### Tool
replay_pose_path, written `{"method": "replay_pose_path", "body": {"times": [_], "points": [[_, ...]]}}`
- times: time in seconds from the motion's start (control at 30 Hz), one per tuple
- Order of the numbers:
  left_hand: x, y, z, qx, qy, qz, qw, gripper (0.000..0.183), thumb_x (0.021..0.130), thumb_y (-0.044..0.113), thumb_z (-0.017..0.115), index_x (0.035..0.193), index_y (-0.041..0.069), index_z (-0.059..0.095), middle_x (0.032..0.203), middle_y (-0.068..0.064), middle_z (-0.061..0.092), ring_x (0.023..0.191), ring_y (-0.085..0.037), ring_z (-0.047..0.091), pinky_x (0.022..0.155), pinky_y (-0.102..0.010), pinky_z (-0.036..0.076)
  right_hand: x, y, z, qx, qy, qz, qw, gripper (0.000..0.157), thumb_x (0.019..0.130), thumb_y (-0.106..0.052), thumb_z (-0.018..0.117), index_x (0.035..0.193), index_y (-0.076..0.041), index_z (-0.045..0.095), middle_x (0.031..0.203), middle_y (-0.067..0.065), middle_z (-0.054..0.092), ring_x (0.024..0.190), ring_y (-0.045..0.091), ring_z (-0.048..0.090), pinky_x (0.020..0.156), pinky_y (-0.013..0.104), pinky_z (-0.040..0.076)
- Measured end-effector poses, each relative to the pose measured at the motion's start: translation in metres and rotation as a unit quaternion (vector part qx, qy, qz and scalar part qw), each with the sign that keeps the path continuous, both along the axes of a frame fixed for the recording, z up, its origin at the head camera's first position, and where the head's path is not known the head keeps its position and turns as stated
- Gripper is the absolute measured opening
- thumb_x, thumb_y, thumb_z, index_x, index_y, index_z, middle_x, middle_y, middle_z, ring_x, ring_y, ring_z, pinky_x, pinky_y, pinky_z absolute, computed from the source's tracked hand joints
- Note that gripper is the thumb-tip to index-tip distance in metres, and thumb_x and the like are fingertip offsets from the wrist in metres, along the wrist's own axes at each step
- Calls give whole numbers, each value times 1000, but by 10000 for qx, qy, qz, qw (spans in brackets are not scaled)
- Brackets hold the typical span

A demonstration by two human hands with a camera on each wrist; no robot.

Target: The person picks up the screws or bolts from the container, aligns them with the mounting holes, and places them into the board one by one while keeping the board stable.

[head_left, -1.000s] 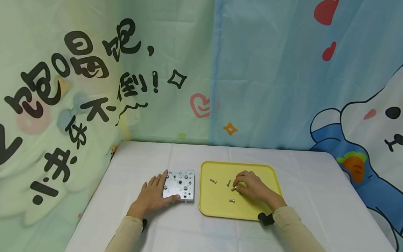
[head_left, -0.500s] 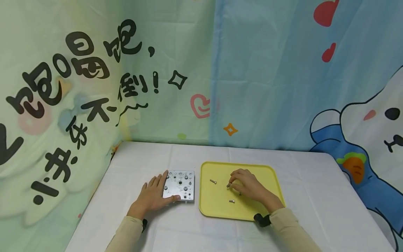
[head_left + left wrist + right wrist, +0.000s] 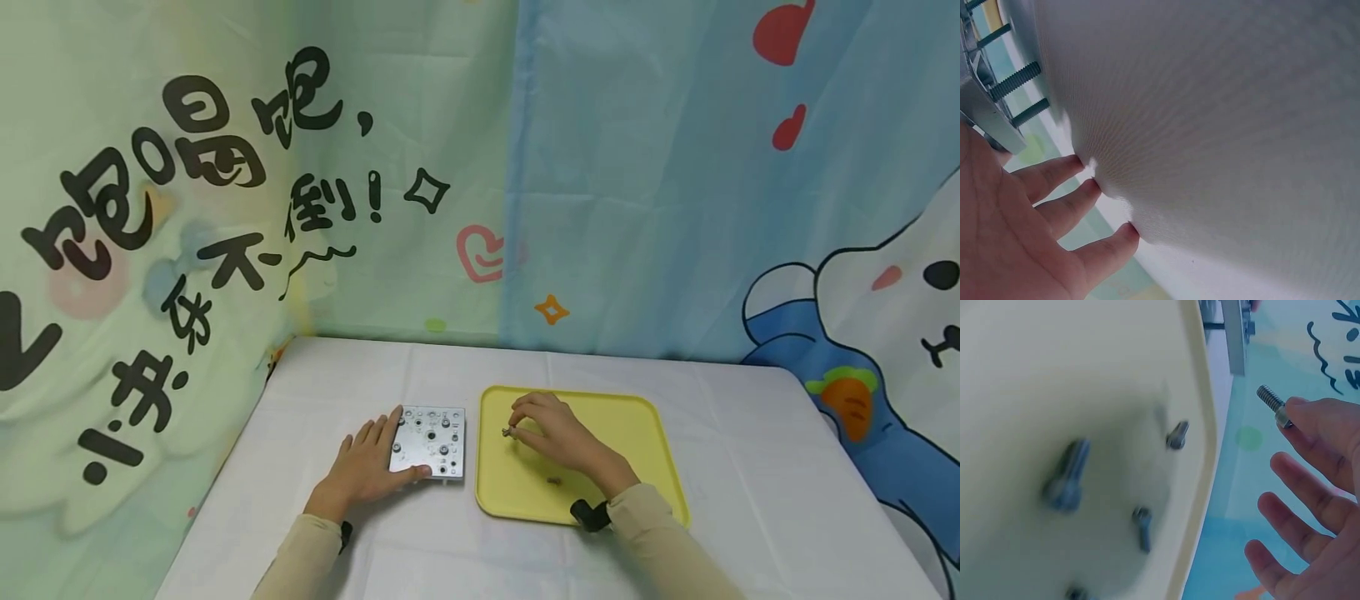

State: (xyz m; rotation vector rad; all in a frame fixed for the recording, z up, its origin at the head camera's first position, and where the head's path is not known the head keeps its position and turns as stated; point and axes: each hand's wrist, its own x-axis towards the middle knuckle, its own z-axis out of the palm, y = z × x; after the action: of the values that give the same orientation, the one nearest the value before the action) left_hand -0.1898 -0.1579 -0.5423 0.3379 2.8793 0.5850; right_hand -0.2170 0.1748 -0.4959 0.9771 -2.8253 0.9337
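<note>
My left hand [image 3: 367, 470] rests along the left side of a silver metal plate [image 3: 420, 454] fitted with bolts. Its thumb lies at the front edge and its index finger at the back corner. Straight fingertips [image 3: 1125, 234] press the white cloth in the left wrist view, beside threaded bolt ends [image 3: 1016, 81] under the plate. Over the left part of a yellow tray [image 3: 630, 496], my right hand [image 3: 558, 437] pinches a short metal bolt [image 3: 1272, 405] between thumb and index finger, threaded end outward. Several loose bolts [image 3: 1142, 528] lie on the tray, partly hidden by this hand in the head view.
Plate and tray stand side by side on a white-clothed table [image 3: 420, 550], a narrow gap between them. The tray has a low raised rim. A printed fabric backdrop [image 3: 405, 275] hangs behind and to the left. A black device [image 3: 591, 515] sits at my right wrist.
My right hand has moved left across the tray, from the bolts near its middle to its left part, carrying a bolt. My left hand and the plate stay in place.
</note>
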Motion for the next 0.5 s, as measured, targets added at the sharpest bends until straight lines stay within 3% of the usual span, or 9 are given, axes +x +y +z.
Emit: {"method": "replay_pose_path", "body": {"times": [0.5], "points": [[0,0,2,-99,67,-6,9999,115,80,85,51,162,13,17,157,-21,33,143,-41,31,111,-65,25,-11,-65,3,-87,222,299,9993,7,96,-15,70,99,-9,70,119,9,62,117,31,53,100,54,41]]}}
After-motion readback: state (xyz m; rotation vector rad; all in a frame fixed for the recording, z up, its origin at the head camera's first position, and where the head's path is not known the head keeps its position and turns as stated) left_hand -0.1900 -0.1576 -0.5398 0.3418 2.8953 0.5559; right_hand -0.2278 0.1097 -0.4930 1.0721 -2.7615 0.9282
